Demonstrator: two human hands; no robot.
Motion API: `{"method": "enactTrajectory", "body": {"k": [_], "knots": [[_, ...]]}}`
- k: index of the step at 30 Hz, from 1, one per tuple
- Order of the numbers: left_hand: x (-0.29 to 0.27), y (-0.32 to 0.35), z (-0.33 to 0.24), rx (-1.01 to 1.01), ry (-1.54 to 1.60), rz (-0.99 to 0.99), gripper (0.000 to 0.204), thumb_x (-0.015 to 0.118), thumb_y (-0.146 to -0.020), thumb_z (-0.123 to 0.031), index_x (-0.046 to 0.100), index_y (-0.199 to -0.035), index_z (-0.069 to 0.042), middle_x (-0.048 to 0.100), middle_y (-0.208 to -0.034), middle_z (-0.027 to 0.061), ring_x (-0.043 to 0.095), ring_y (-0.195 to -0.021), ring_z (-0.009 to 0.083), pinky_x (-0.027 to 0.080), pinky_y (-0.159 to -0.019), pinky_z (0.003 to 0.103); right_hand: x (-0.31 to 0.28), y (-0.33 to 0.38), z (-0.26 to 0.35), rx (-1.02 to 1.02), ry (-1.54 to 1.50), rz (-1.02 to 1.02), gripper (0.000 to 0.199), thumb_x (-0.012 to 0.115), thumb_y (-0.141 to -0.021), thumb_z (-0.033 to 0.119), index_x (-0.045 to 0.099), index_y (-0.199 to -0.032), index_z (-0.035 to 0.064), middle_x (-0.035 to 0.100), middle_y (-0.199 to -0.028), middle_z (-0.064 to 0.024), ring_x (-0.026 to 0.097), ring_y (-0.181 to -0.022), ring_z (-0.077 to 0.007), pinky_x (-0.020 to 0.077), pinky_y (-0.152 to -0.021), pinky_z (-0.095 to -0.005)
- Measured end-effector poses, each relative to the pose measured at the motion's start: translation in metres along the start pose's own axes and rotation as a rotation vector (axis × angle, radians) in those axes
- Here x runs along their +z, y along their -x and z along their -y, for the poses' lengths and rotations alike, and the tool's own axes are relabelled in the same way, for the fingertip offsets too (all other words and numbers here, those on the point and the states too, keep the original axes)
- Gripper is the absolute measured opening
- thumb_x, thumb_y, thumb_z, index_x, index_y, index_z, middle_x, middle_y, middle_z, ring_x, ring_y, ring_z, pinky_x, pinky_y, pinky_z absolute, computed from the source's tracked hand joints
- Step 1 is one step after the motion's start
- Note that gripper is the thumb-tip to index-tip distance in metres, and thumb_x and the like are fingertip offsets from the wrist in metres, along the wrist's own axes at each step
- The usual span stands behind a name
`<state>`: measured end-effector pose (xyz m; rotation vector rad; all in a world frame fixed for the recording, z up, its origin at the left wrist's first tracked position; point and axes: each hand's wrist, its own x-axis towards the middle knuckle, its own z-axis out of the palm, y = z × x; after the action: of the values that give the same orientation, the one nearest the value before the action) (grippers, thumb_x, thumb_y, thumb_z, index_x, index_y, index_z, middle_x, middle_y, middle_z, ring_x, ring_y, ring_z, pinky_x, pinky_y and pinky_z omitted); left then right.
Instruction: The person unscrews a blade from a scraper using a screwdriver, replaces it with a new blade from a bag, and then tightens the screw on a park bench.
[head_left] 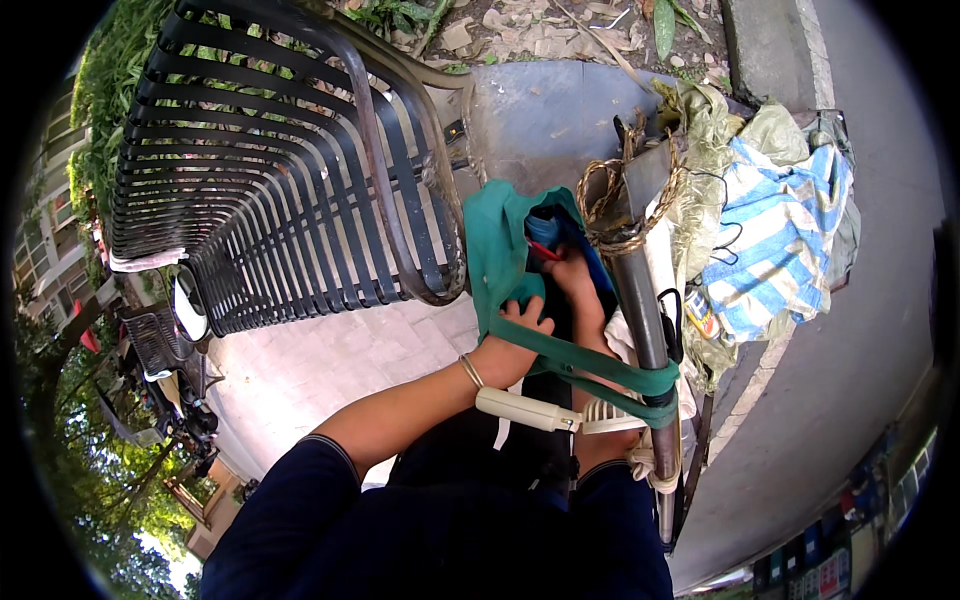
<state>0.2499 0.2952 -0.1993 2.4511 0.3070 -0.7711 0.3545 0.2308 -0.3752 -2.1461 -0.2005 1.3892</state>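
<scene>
Evidently reaches with the right hand (572, 275) into a slack, wrinkled green cloth bag (490, 235), with a grip pinched on a slim, smooth red object (543, 251) just inside its mouth. Points that object left and slightly away, long axis aslant. Lays the left hand (515, 345) with bent fingers at the near cloth; cannot tell if clenched. Finds the bag beside a rounded metal pole (637, 300), mouth gaping upward, long axis running away from the body.
</scene>
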Motion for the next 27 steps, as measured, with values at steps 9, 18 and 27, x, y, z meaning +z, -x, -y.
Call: {"method": "enactTrajectory", "body": {"k": [9,18,27], "knots": [[0.018,-0.009,0.015,0.033,-0.028,-0.161,0.02,0.057,-0.078,-0.01,0.055,-0.097,-0.004,0.047,-0.113,0.0208,0.05,-0.092,0.0372,0.044,-0.08,0.048,-0.066,0.109,-0.032,-0.012,-1.098,0.392,0.035,0.065,-0.089,0.015,0.051,-0.12,0.0053,0.064,-0.085,-0.0047,0.065,-0.08,-0.0148,0.0529,-0.065,-0.0247],[0.014,-0.012,0.007,-0.012,0.0,-0.067,0.022,0.057,-0.078,-0.009,0.054,-0.1,-0.003,0.046,-0.123,0.023,0.049,-0.097,0.0385,0.042,-0.087,0.049,-0.08,0.136,-0.031,0.047,-1.263,0.267,0.044,0.063,-0.09,0.014,0.047,-0.13,0.0058,0.062,-0.105,-0.0085,0.063,-0.095,-0.0175,0.051,-0.077,-0.0278],[0.023,0.005,-0.008,0.017,-0.073,-0.159,0.025,0.064,-0.071,-0.007,0.055,-0.094,-0.004,0.046,-0.122,0.0212,0.052,-0.092,0.0352,0.05,-0.072,0.044,-0.057,0.091,-0.008,-0.197,-1.013,0.191,0.055,0.059,-0.088,0.008,0.042,-0.14,0.006,0.058,-0.127,-0.0127,0.057,-0.115,-0.0219,0.044,-0.095,-0.0321]]}}
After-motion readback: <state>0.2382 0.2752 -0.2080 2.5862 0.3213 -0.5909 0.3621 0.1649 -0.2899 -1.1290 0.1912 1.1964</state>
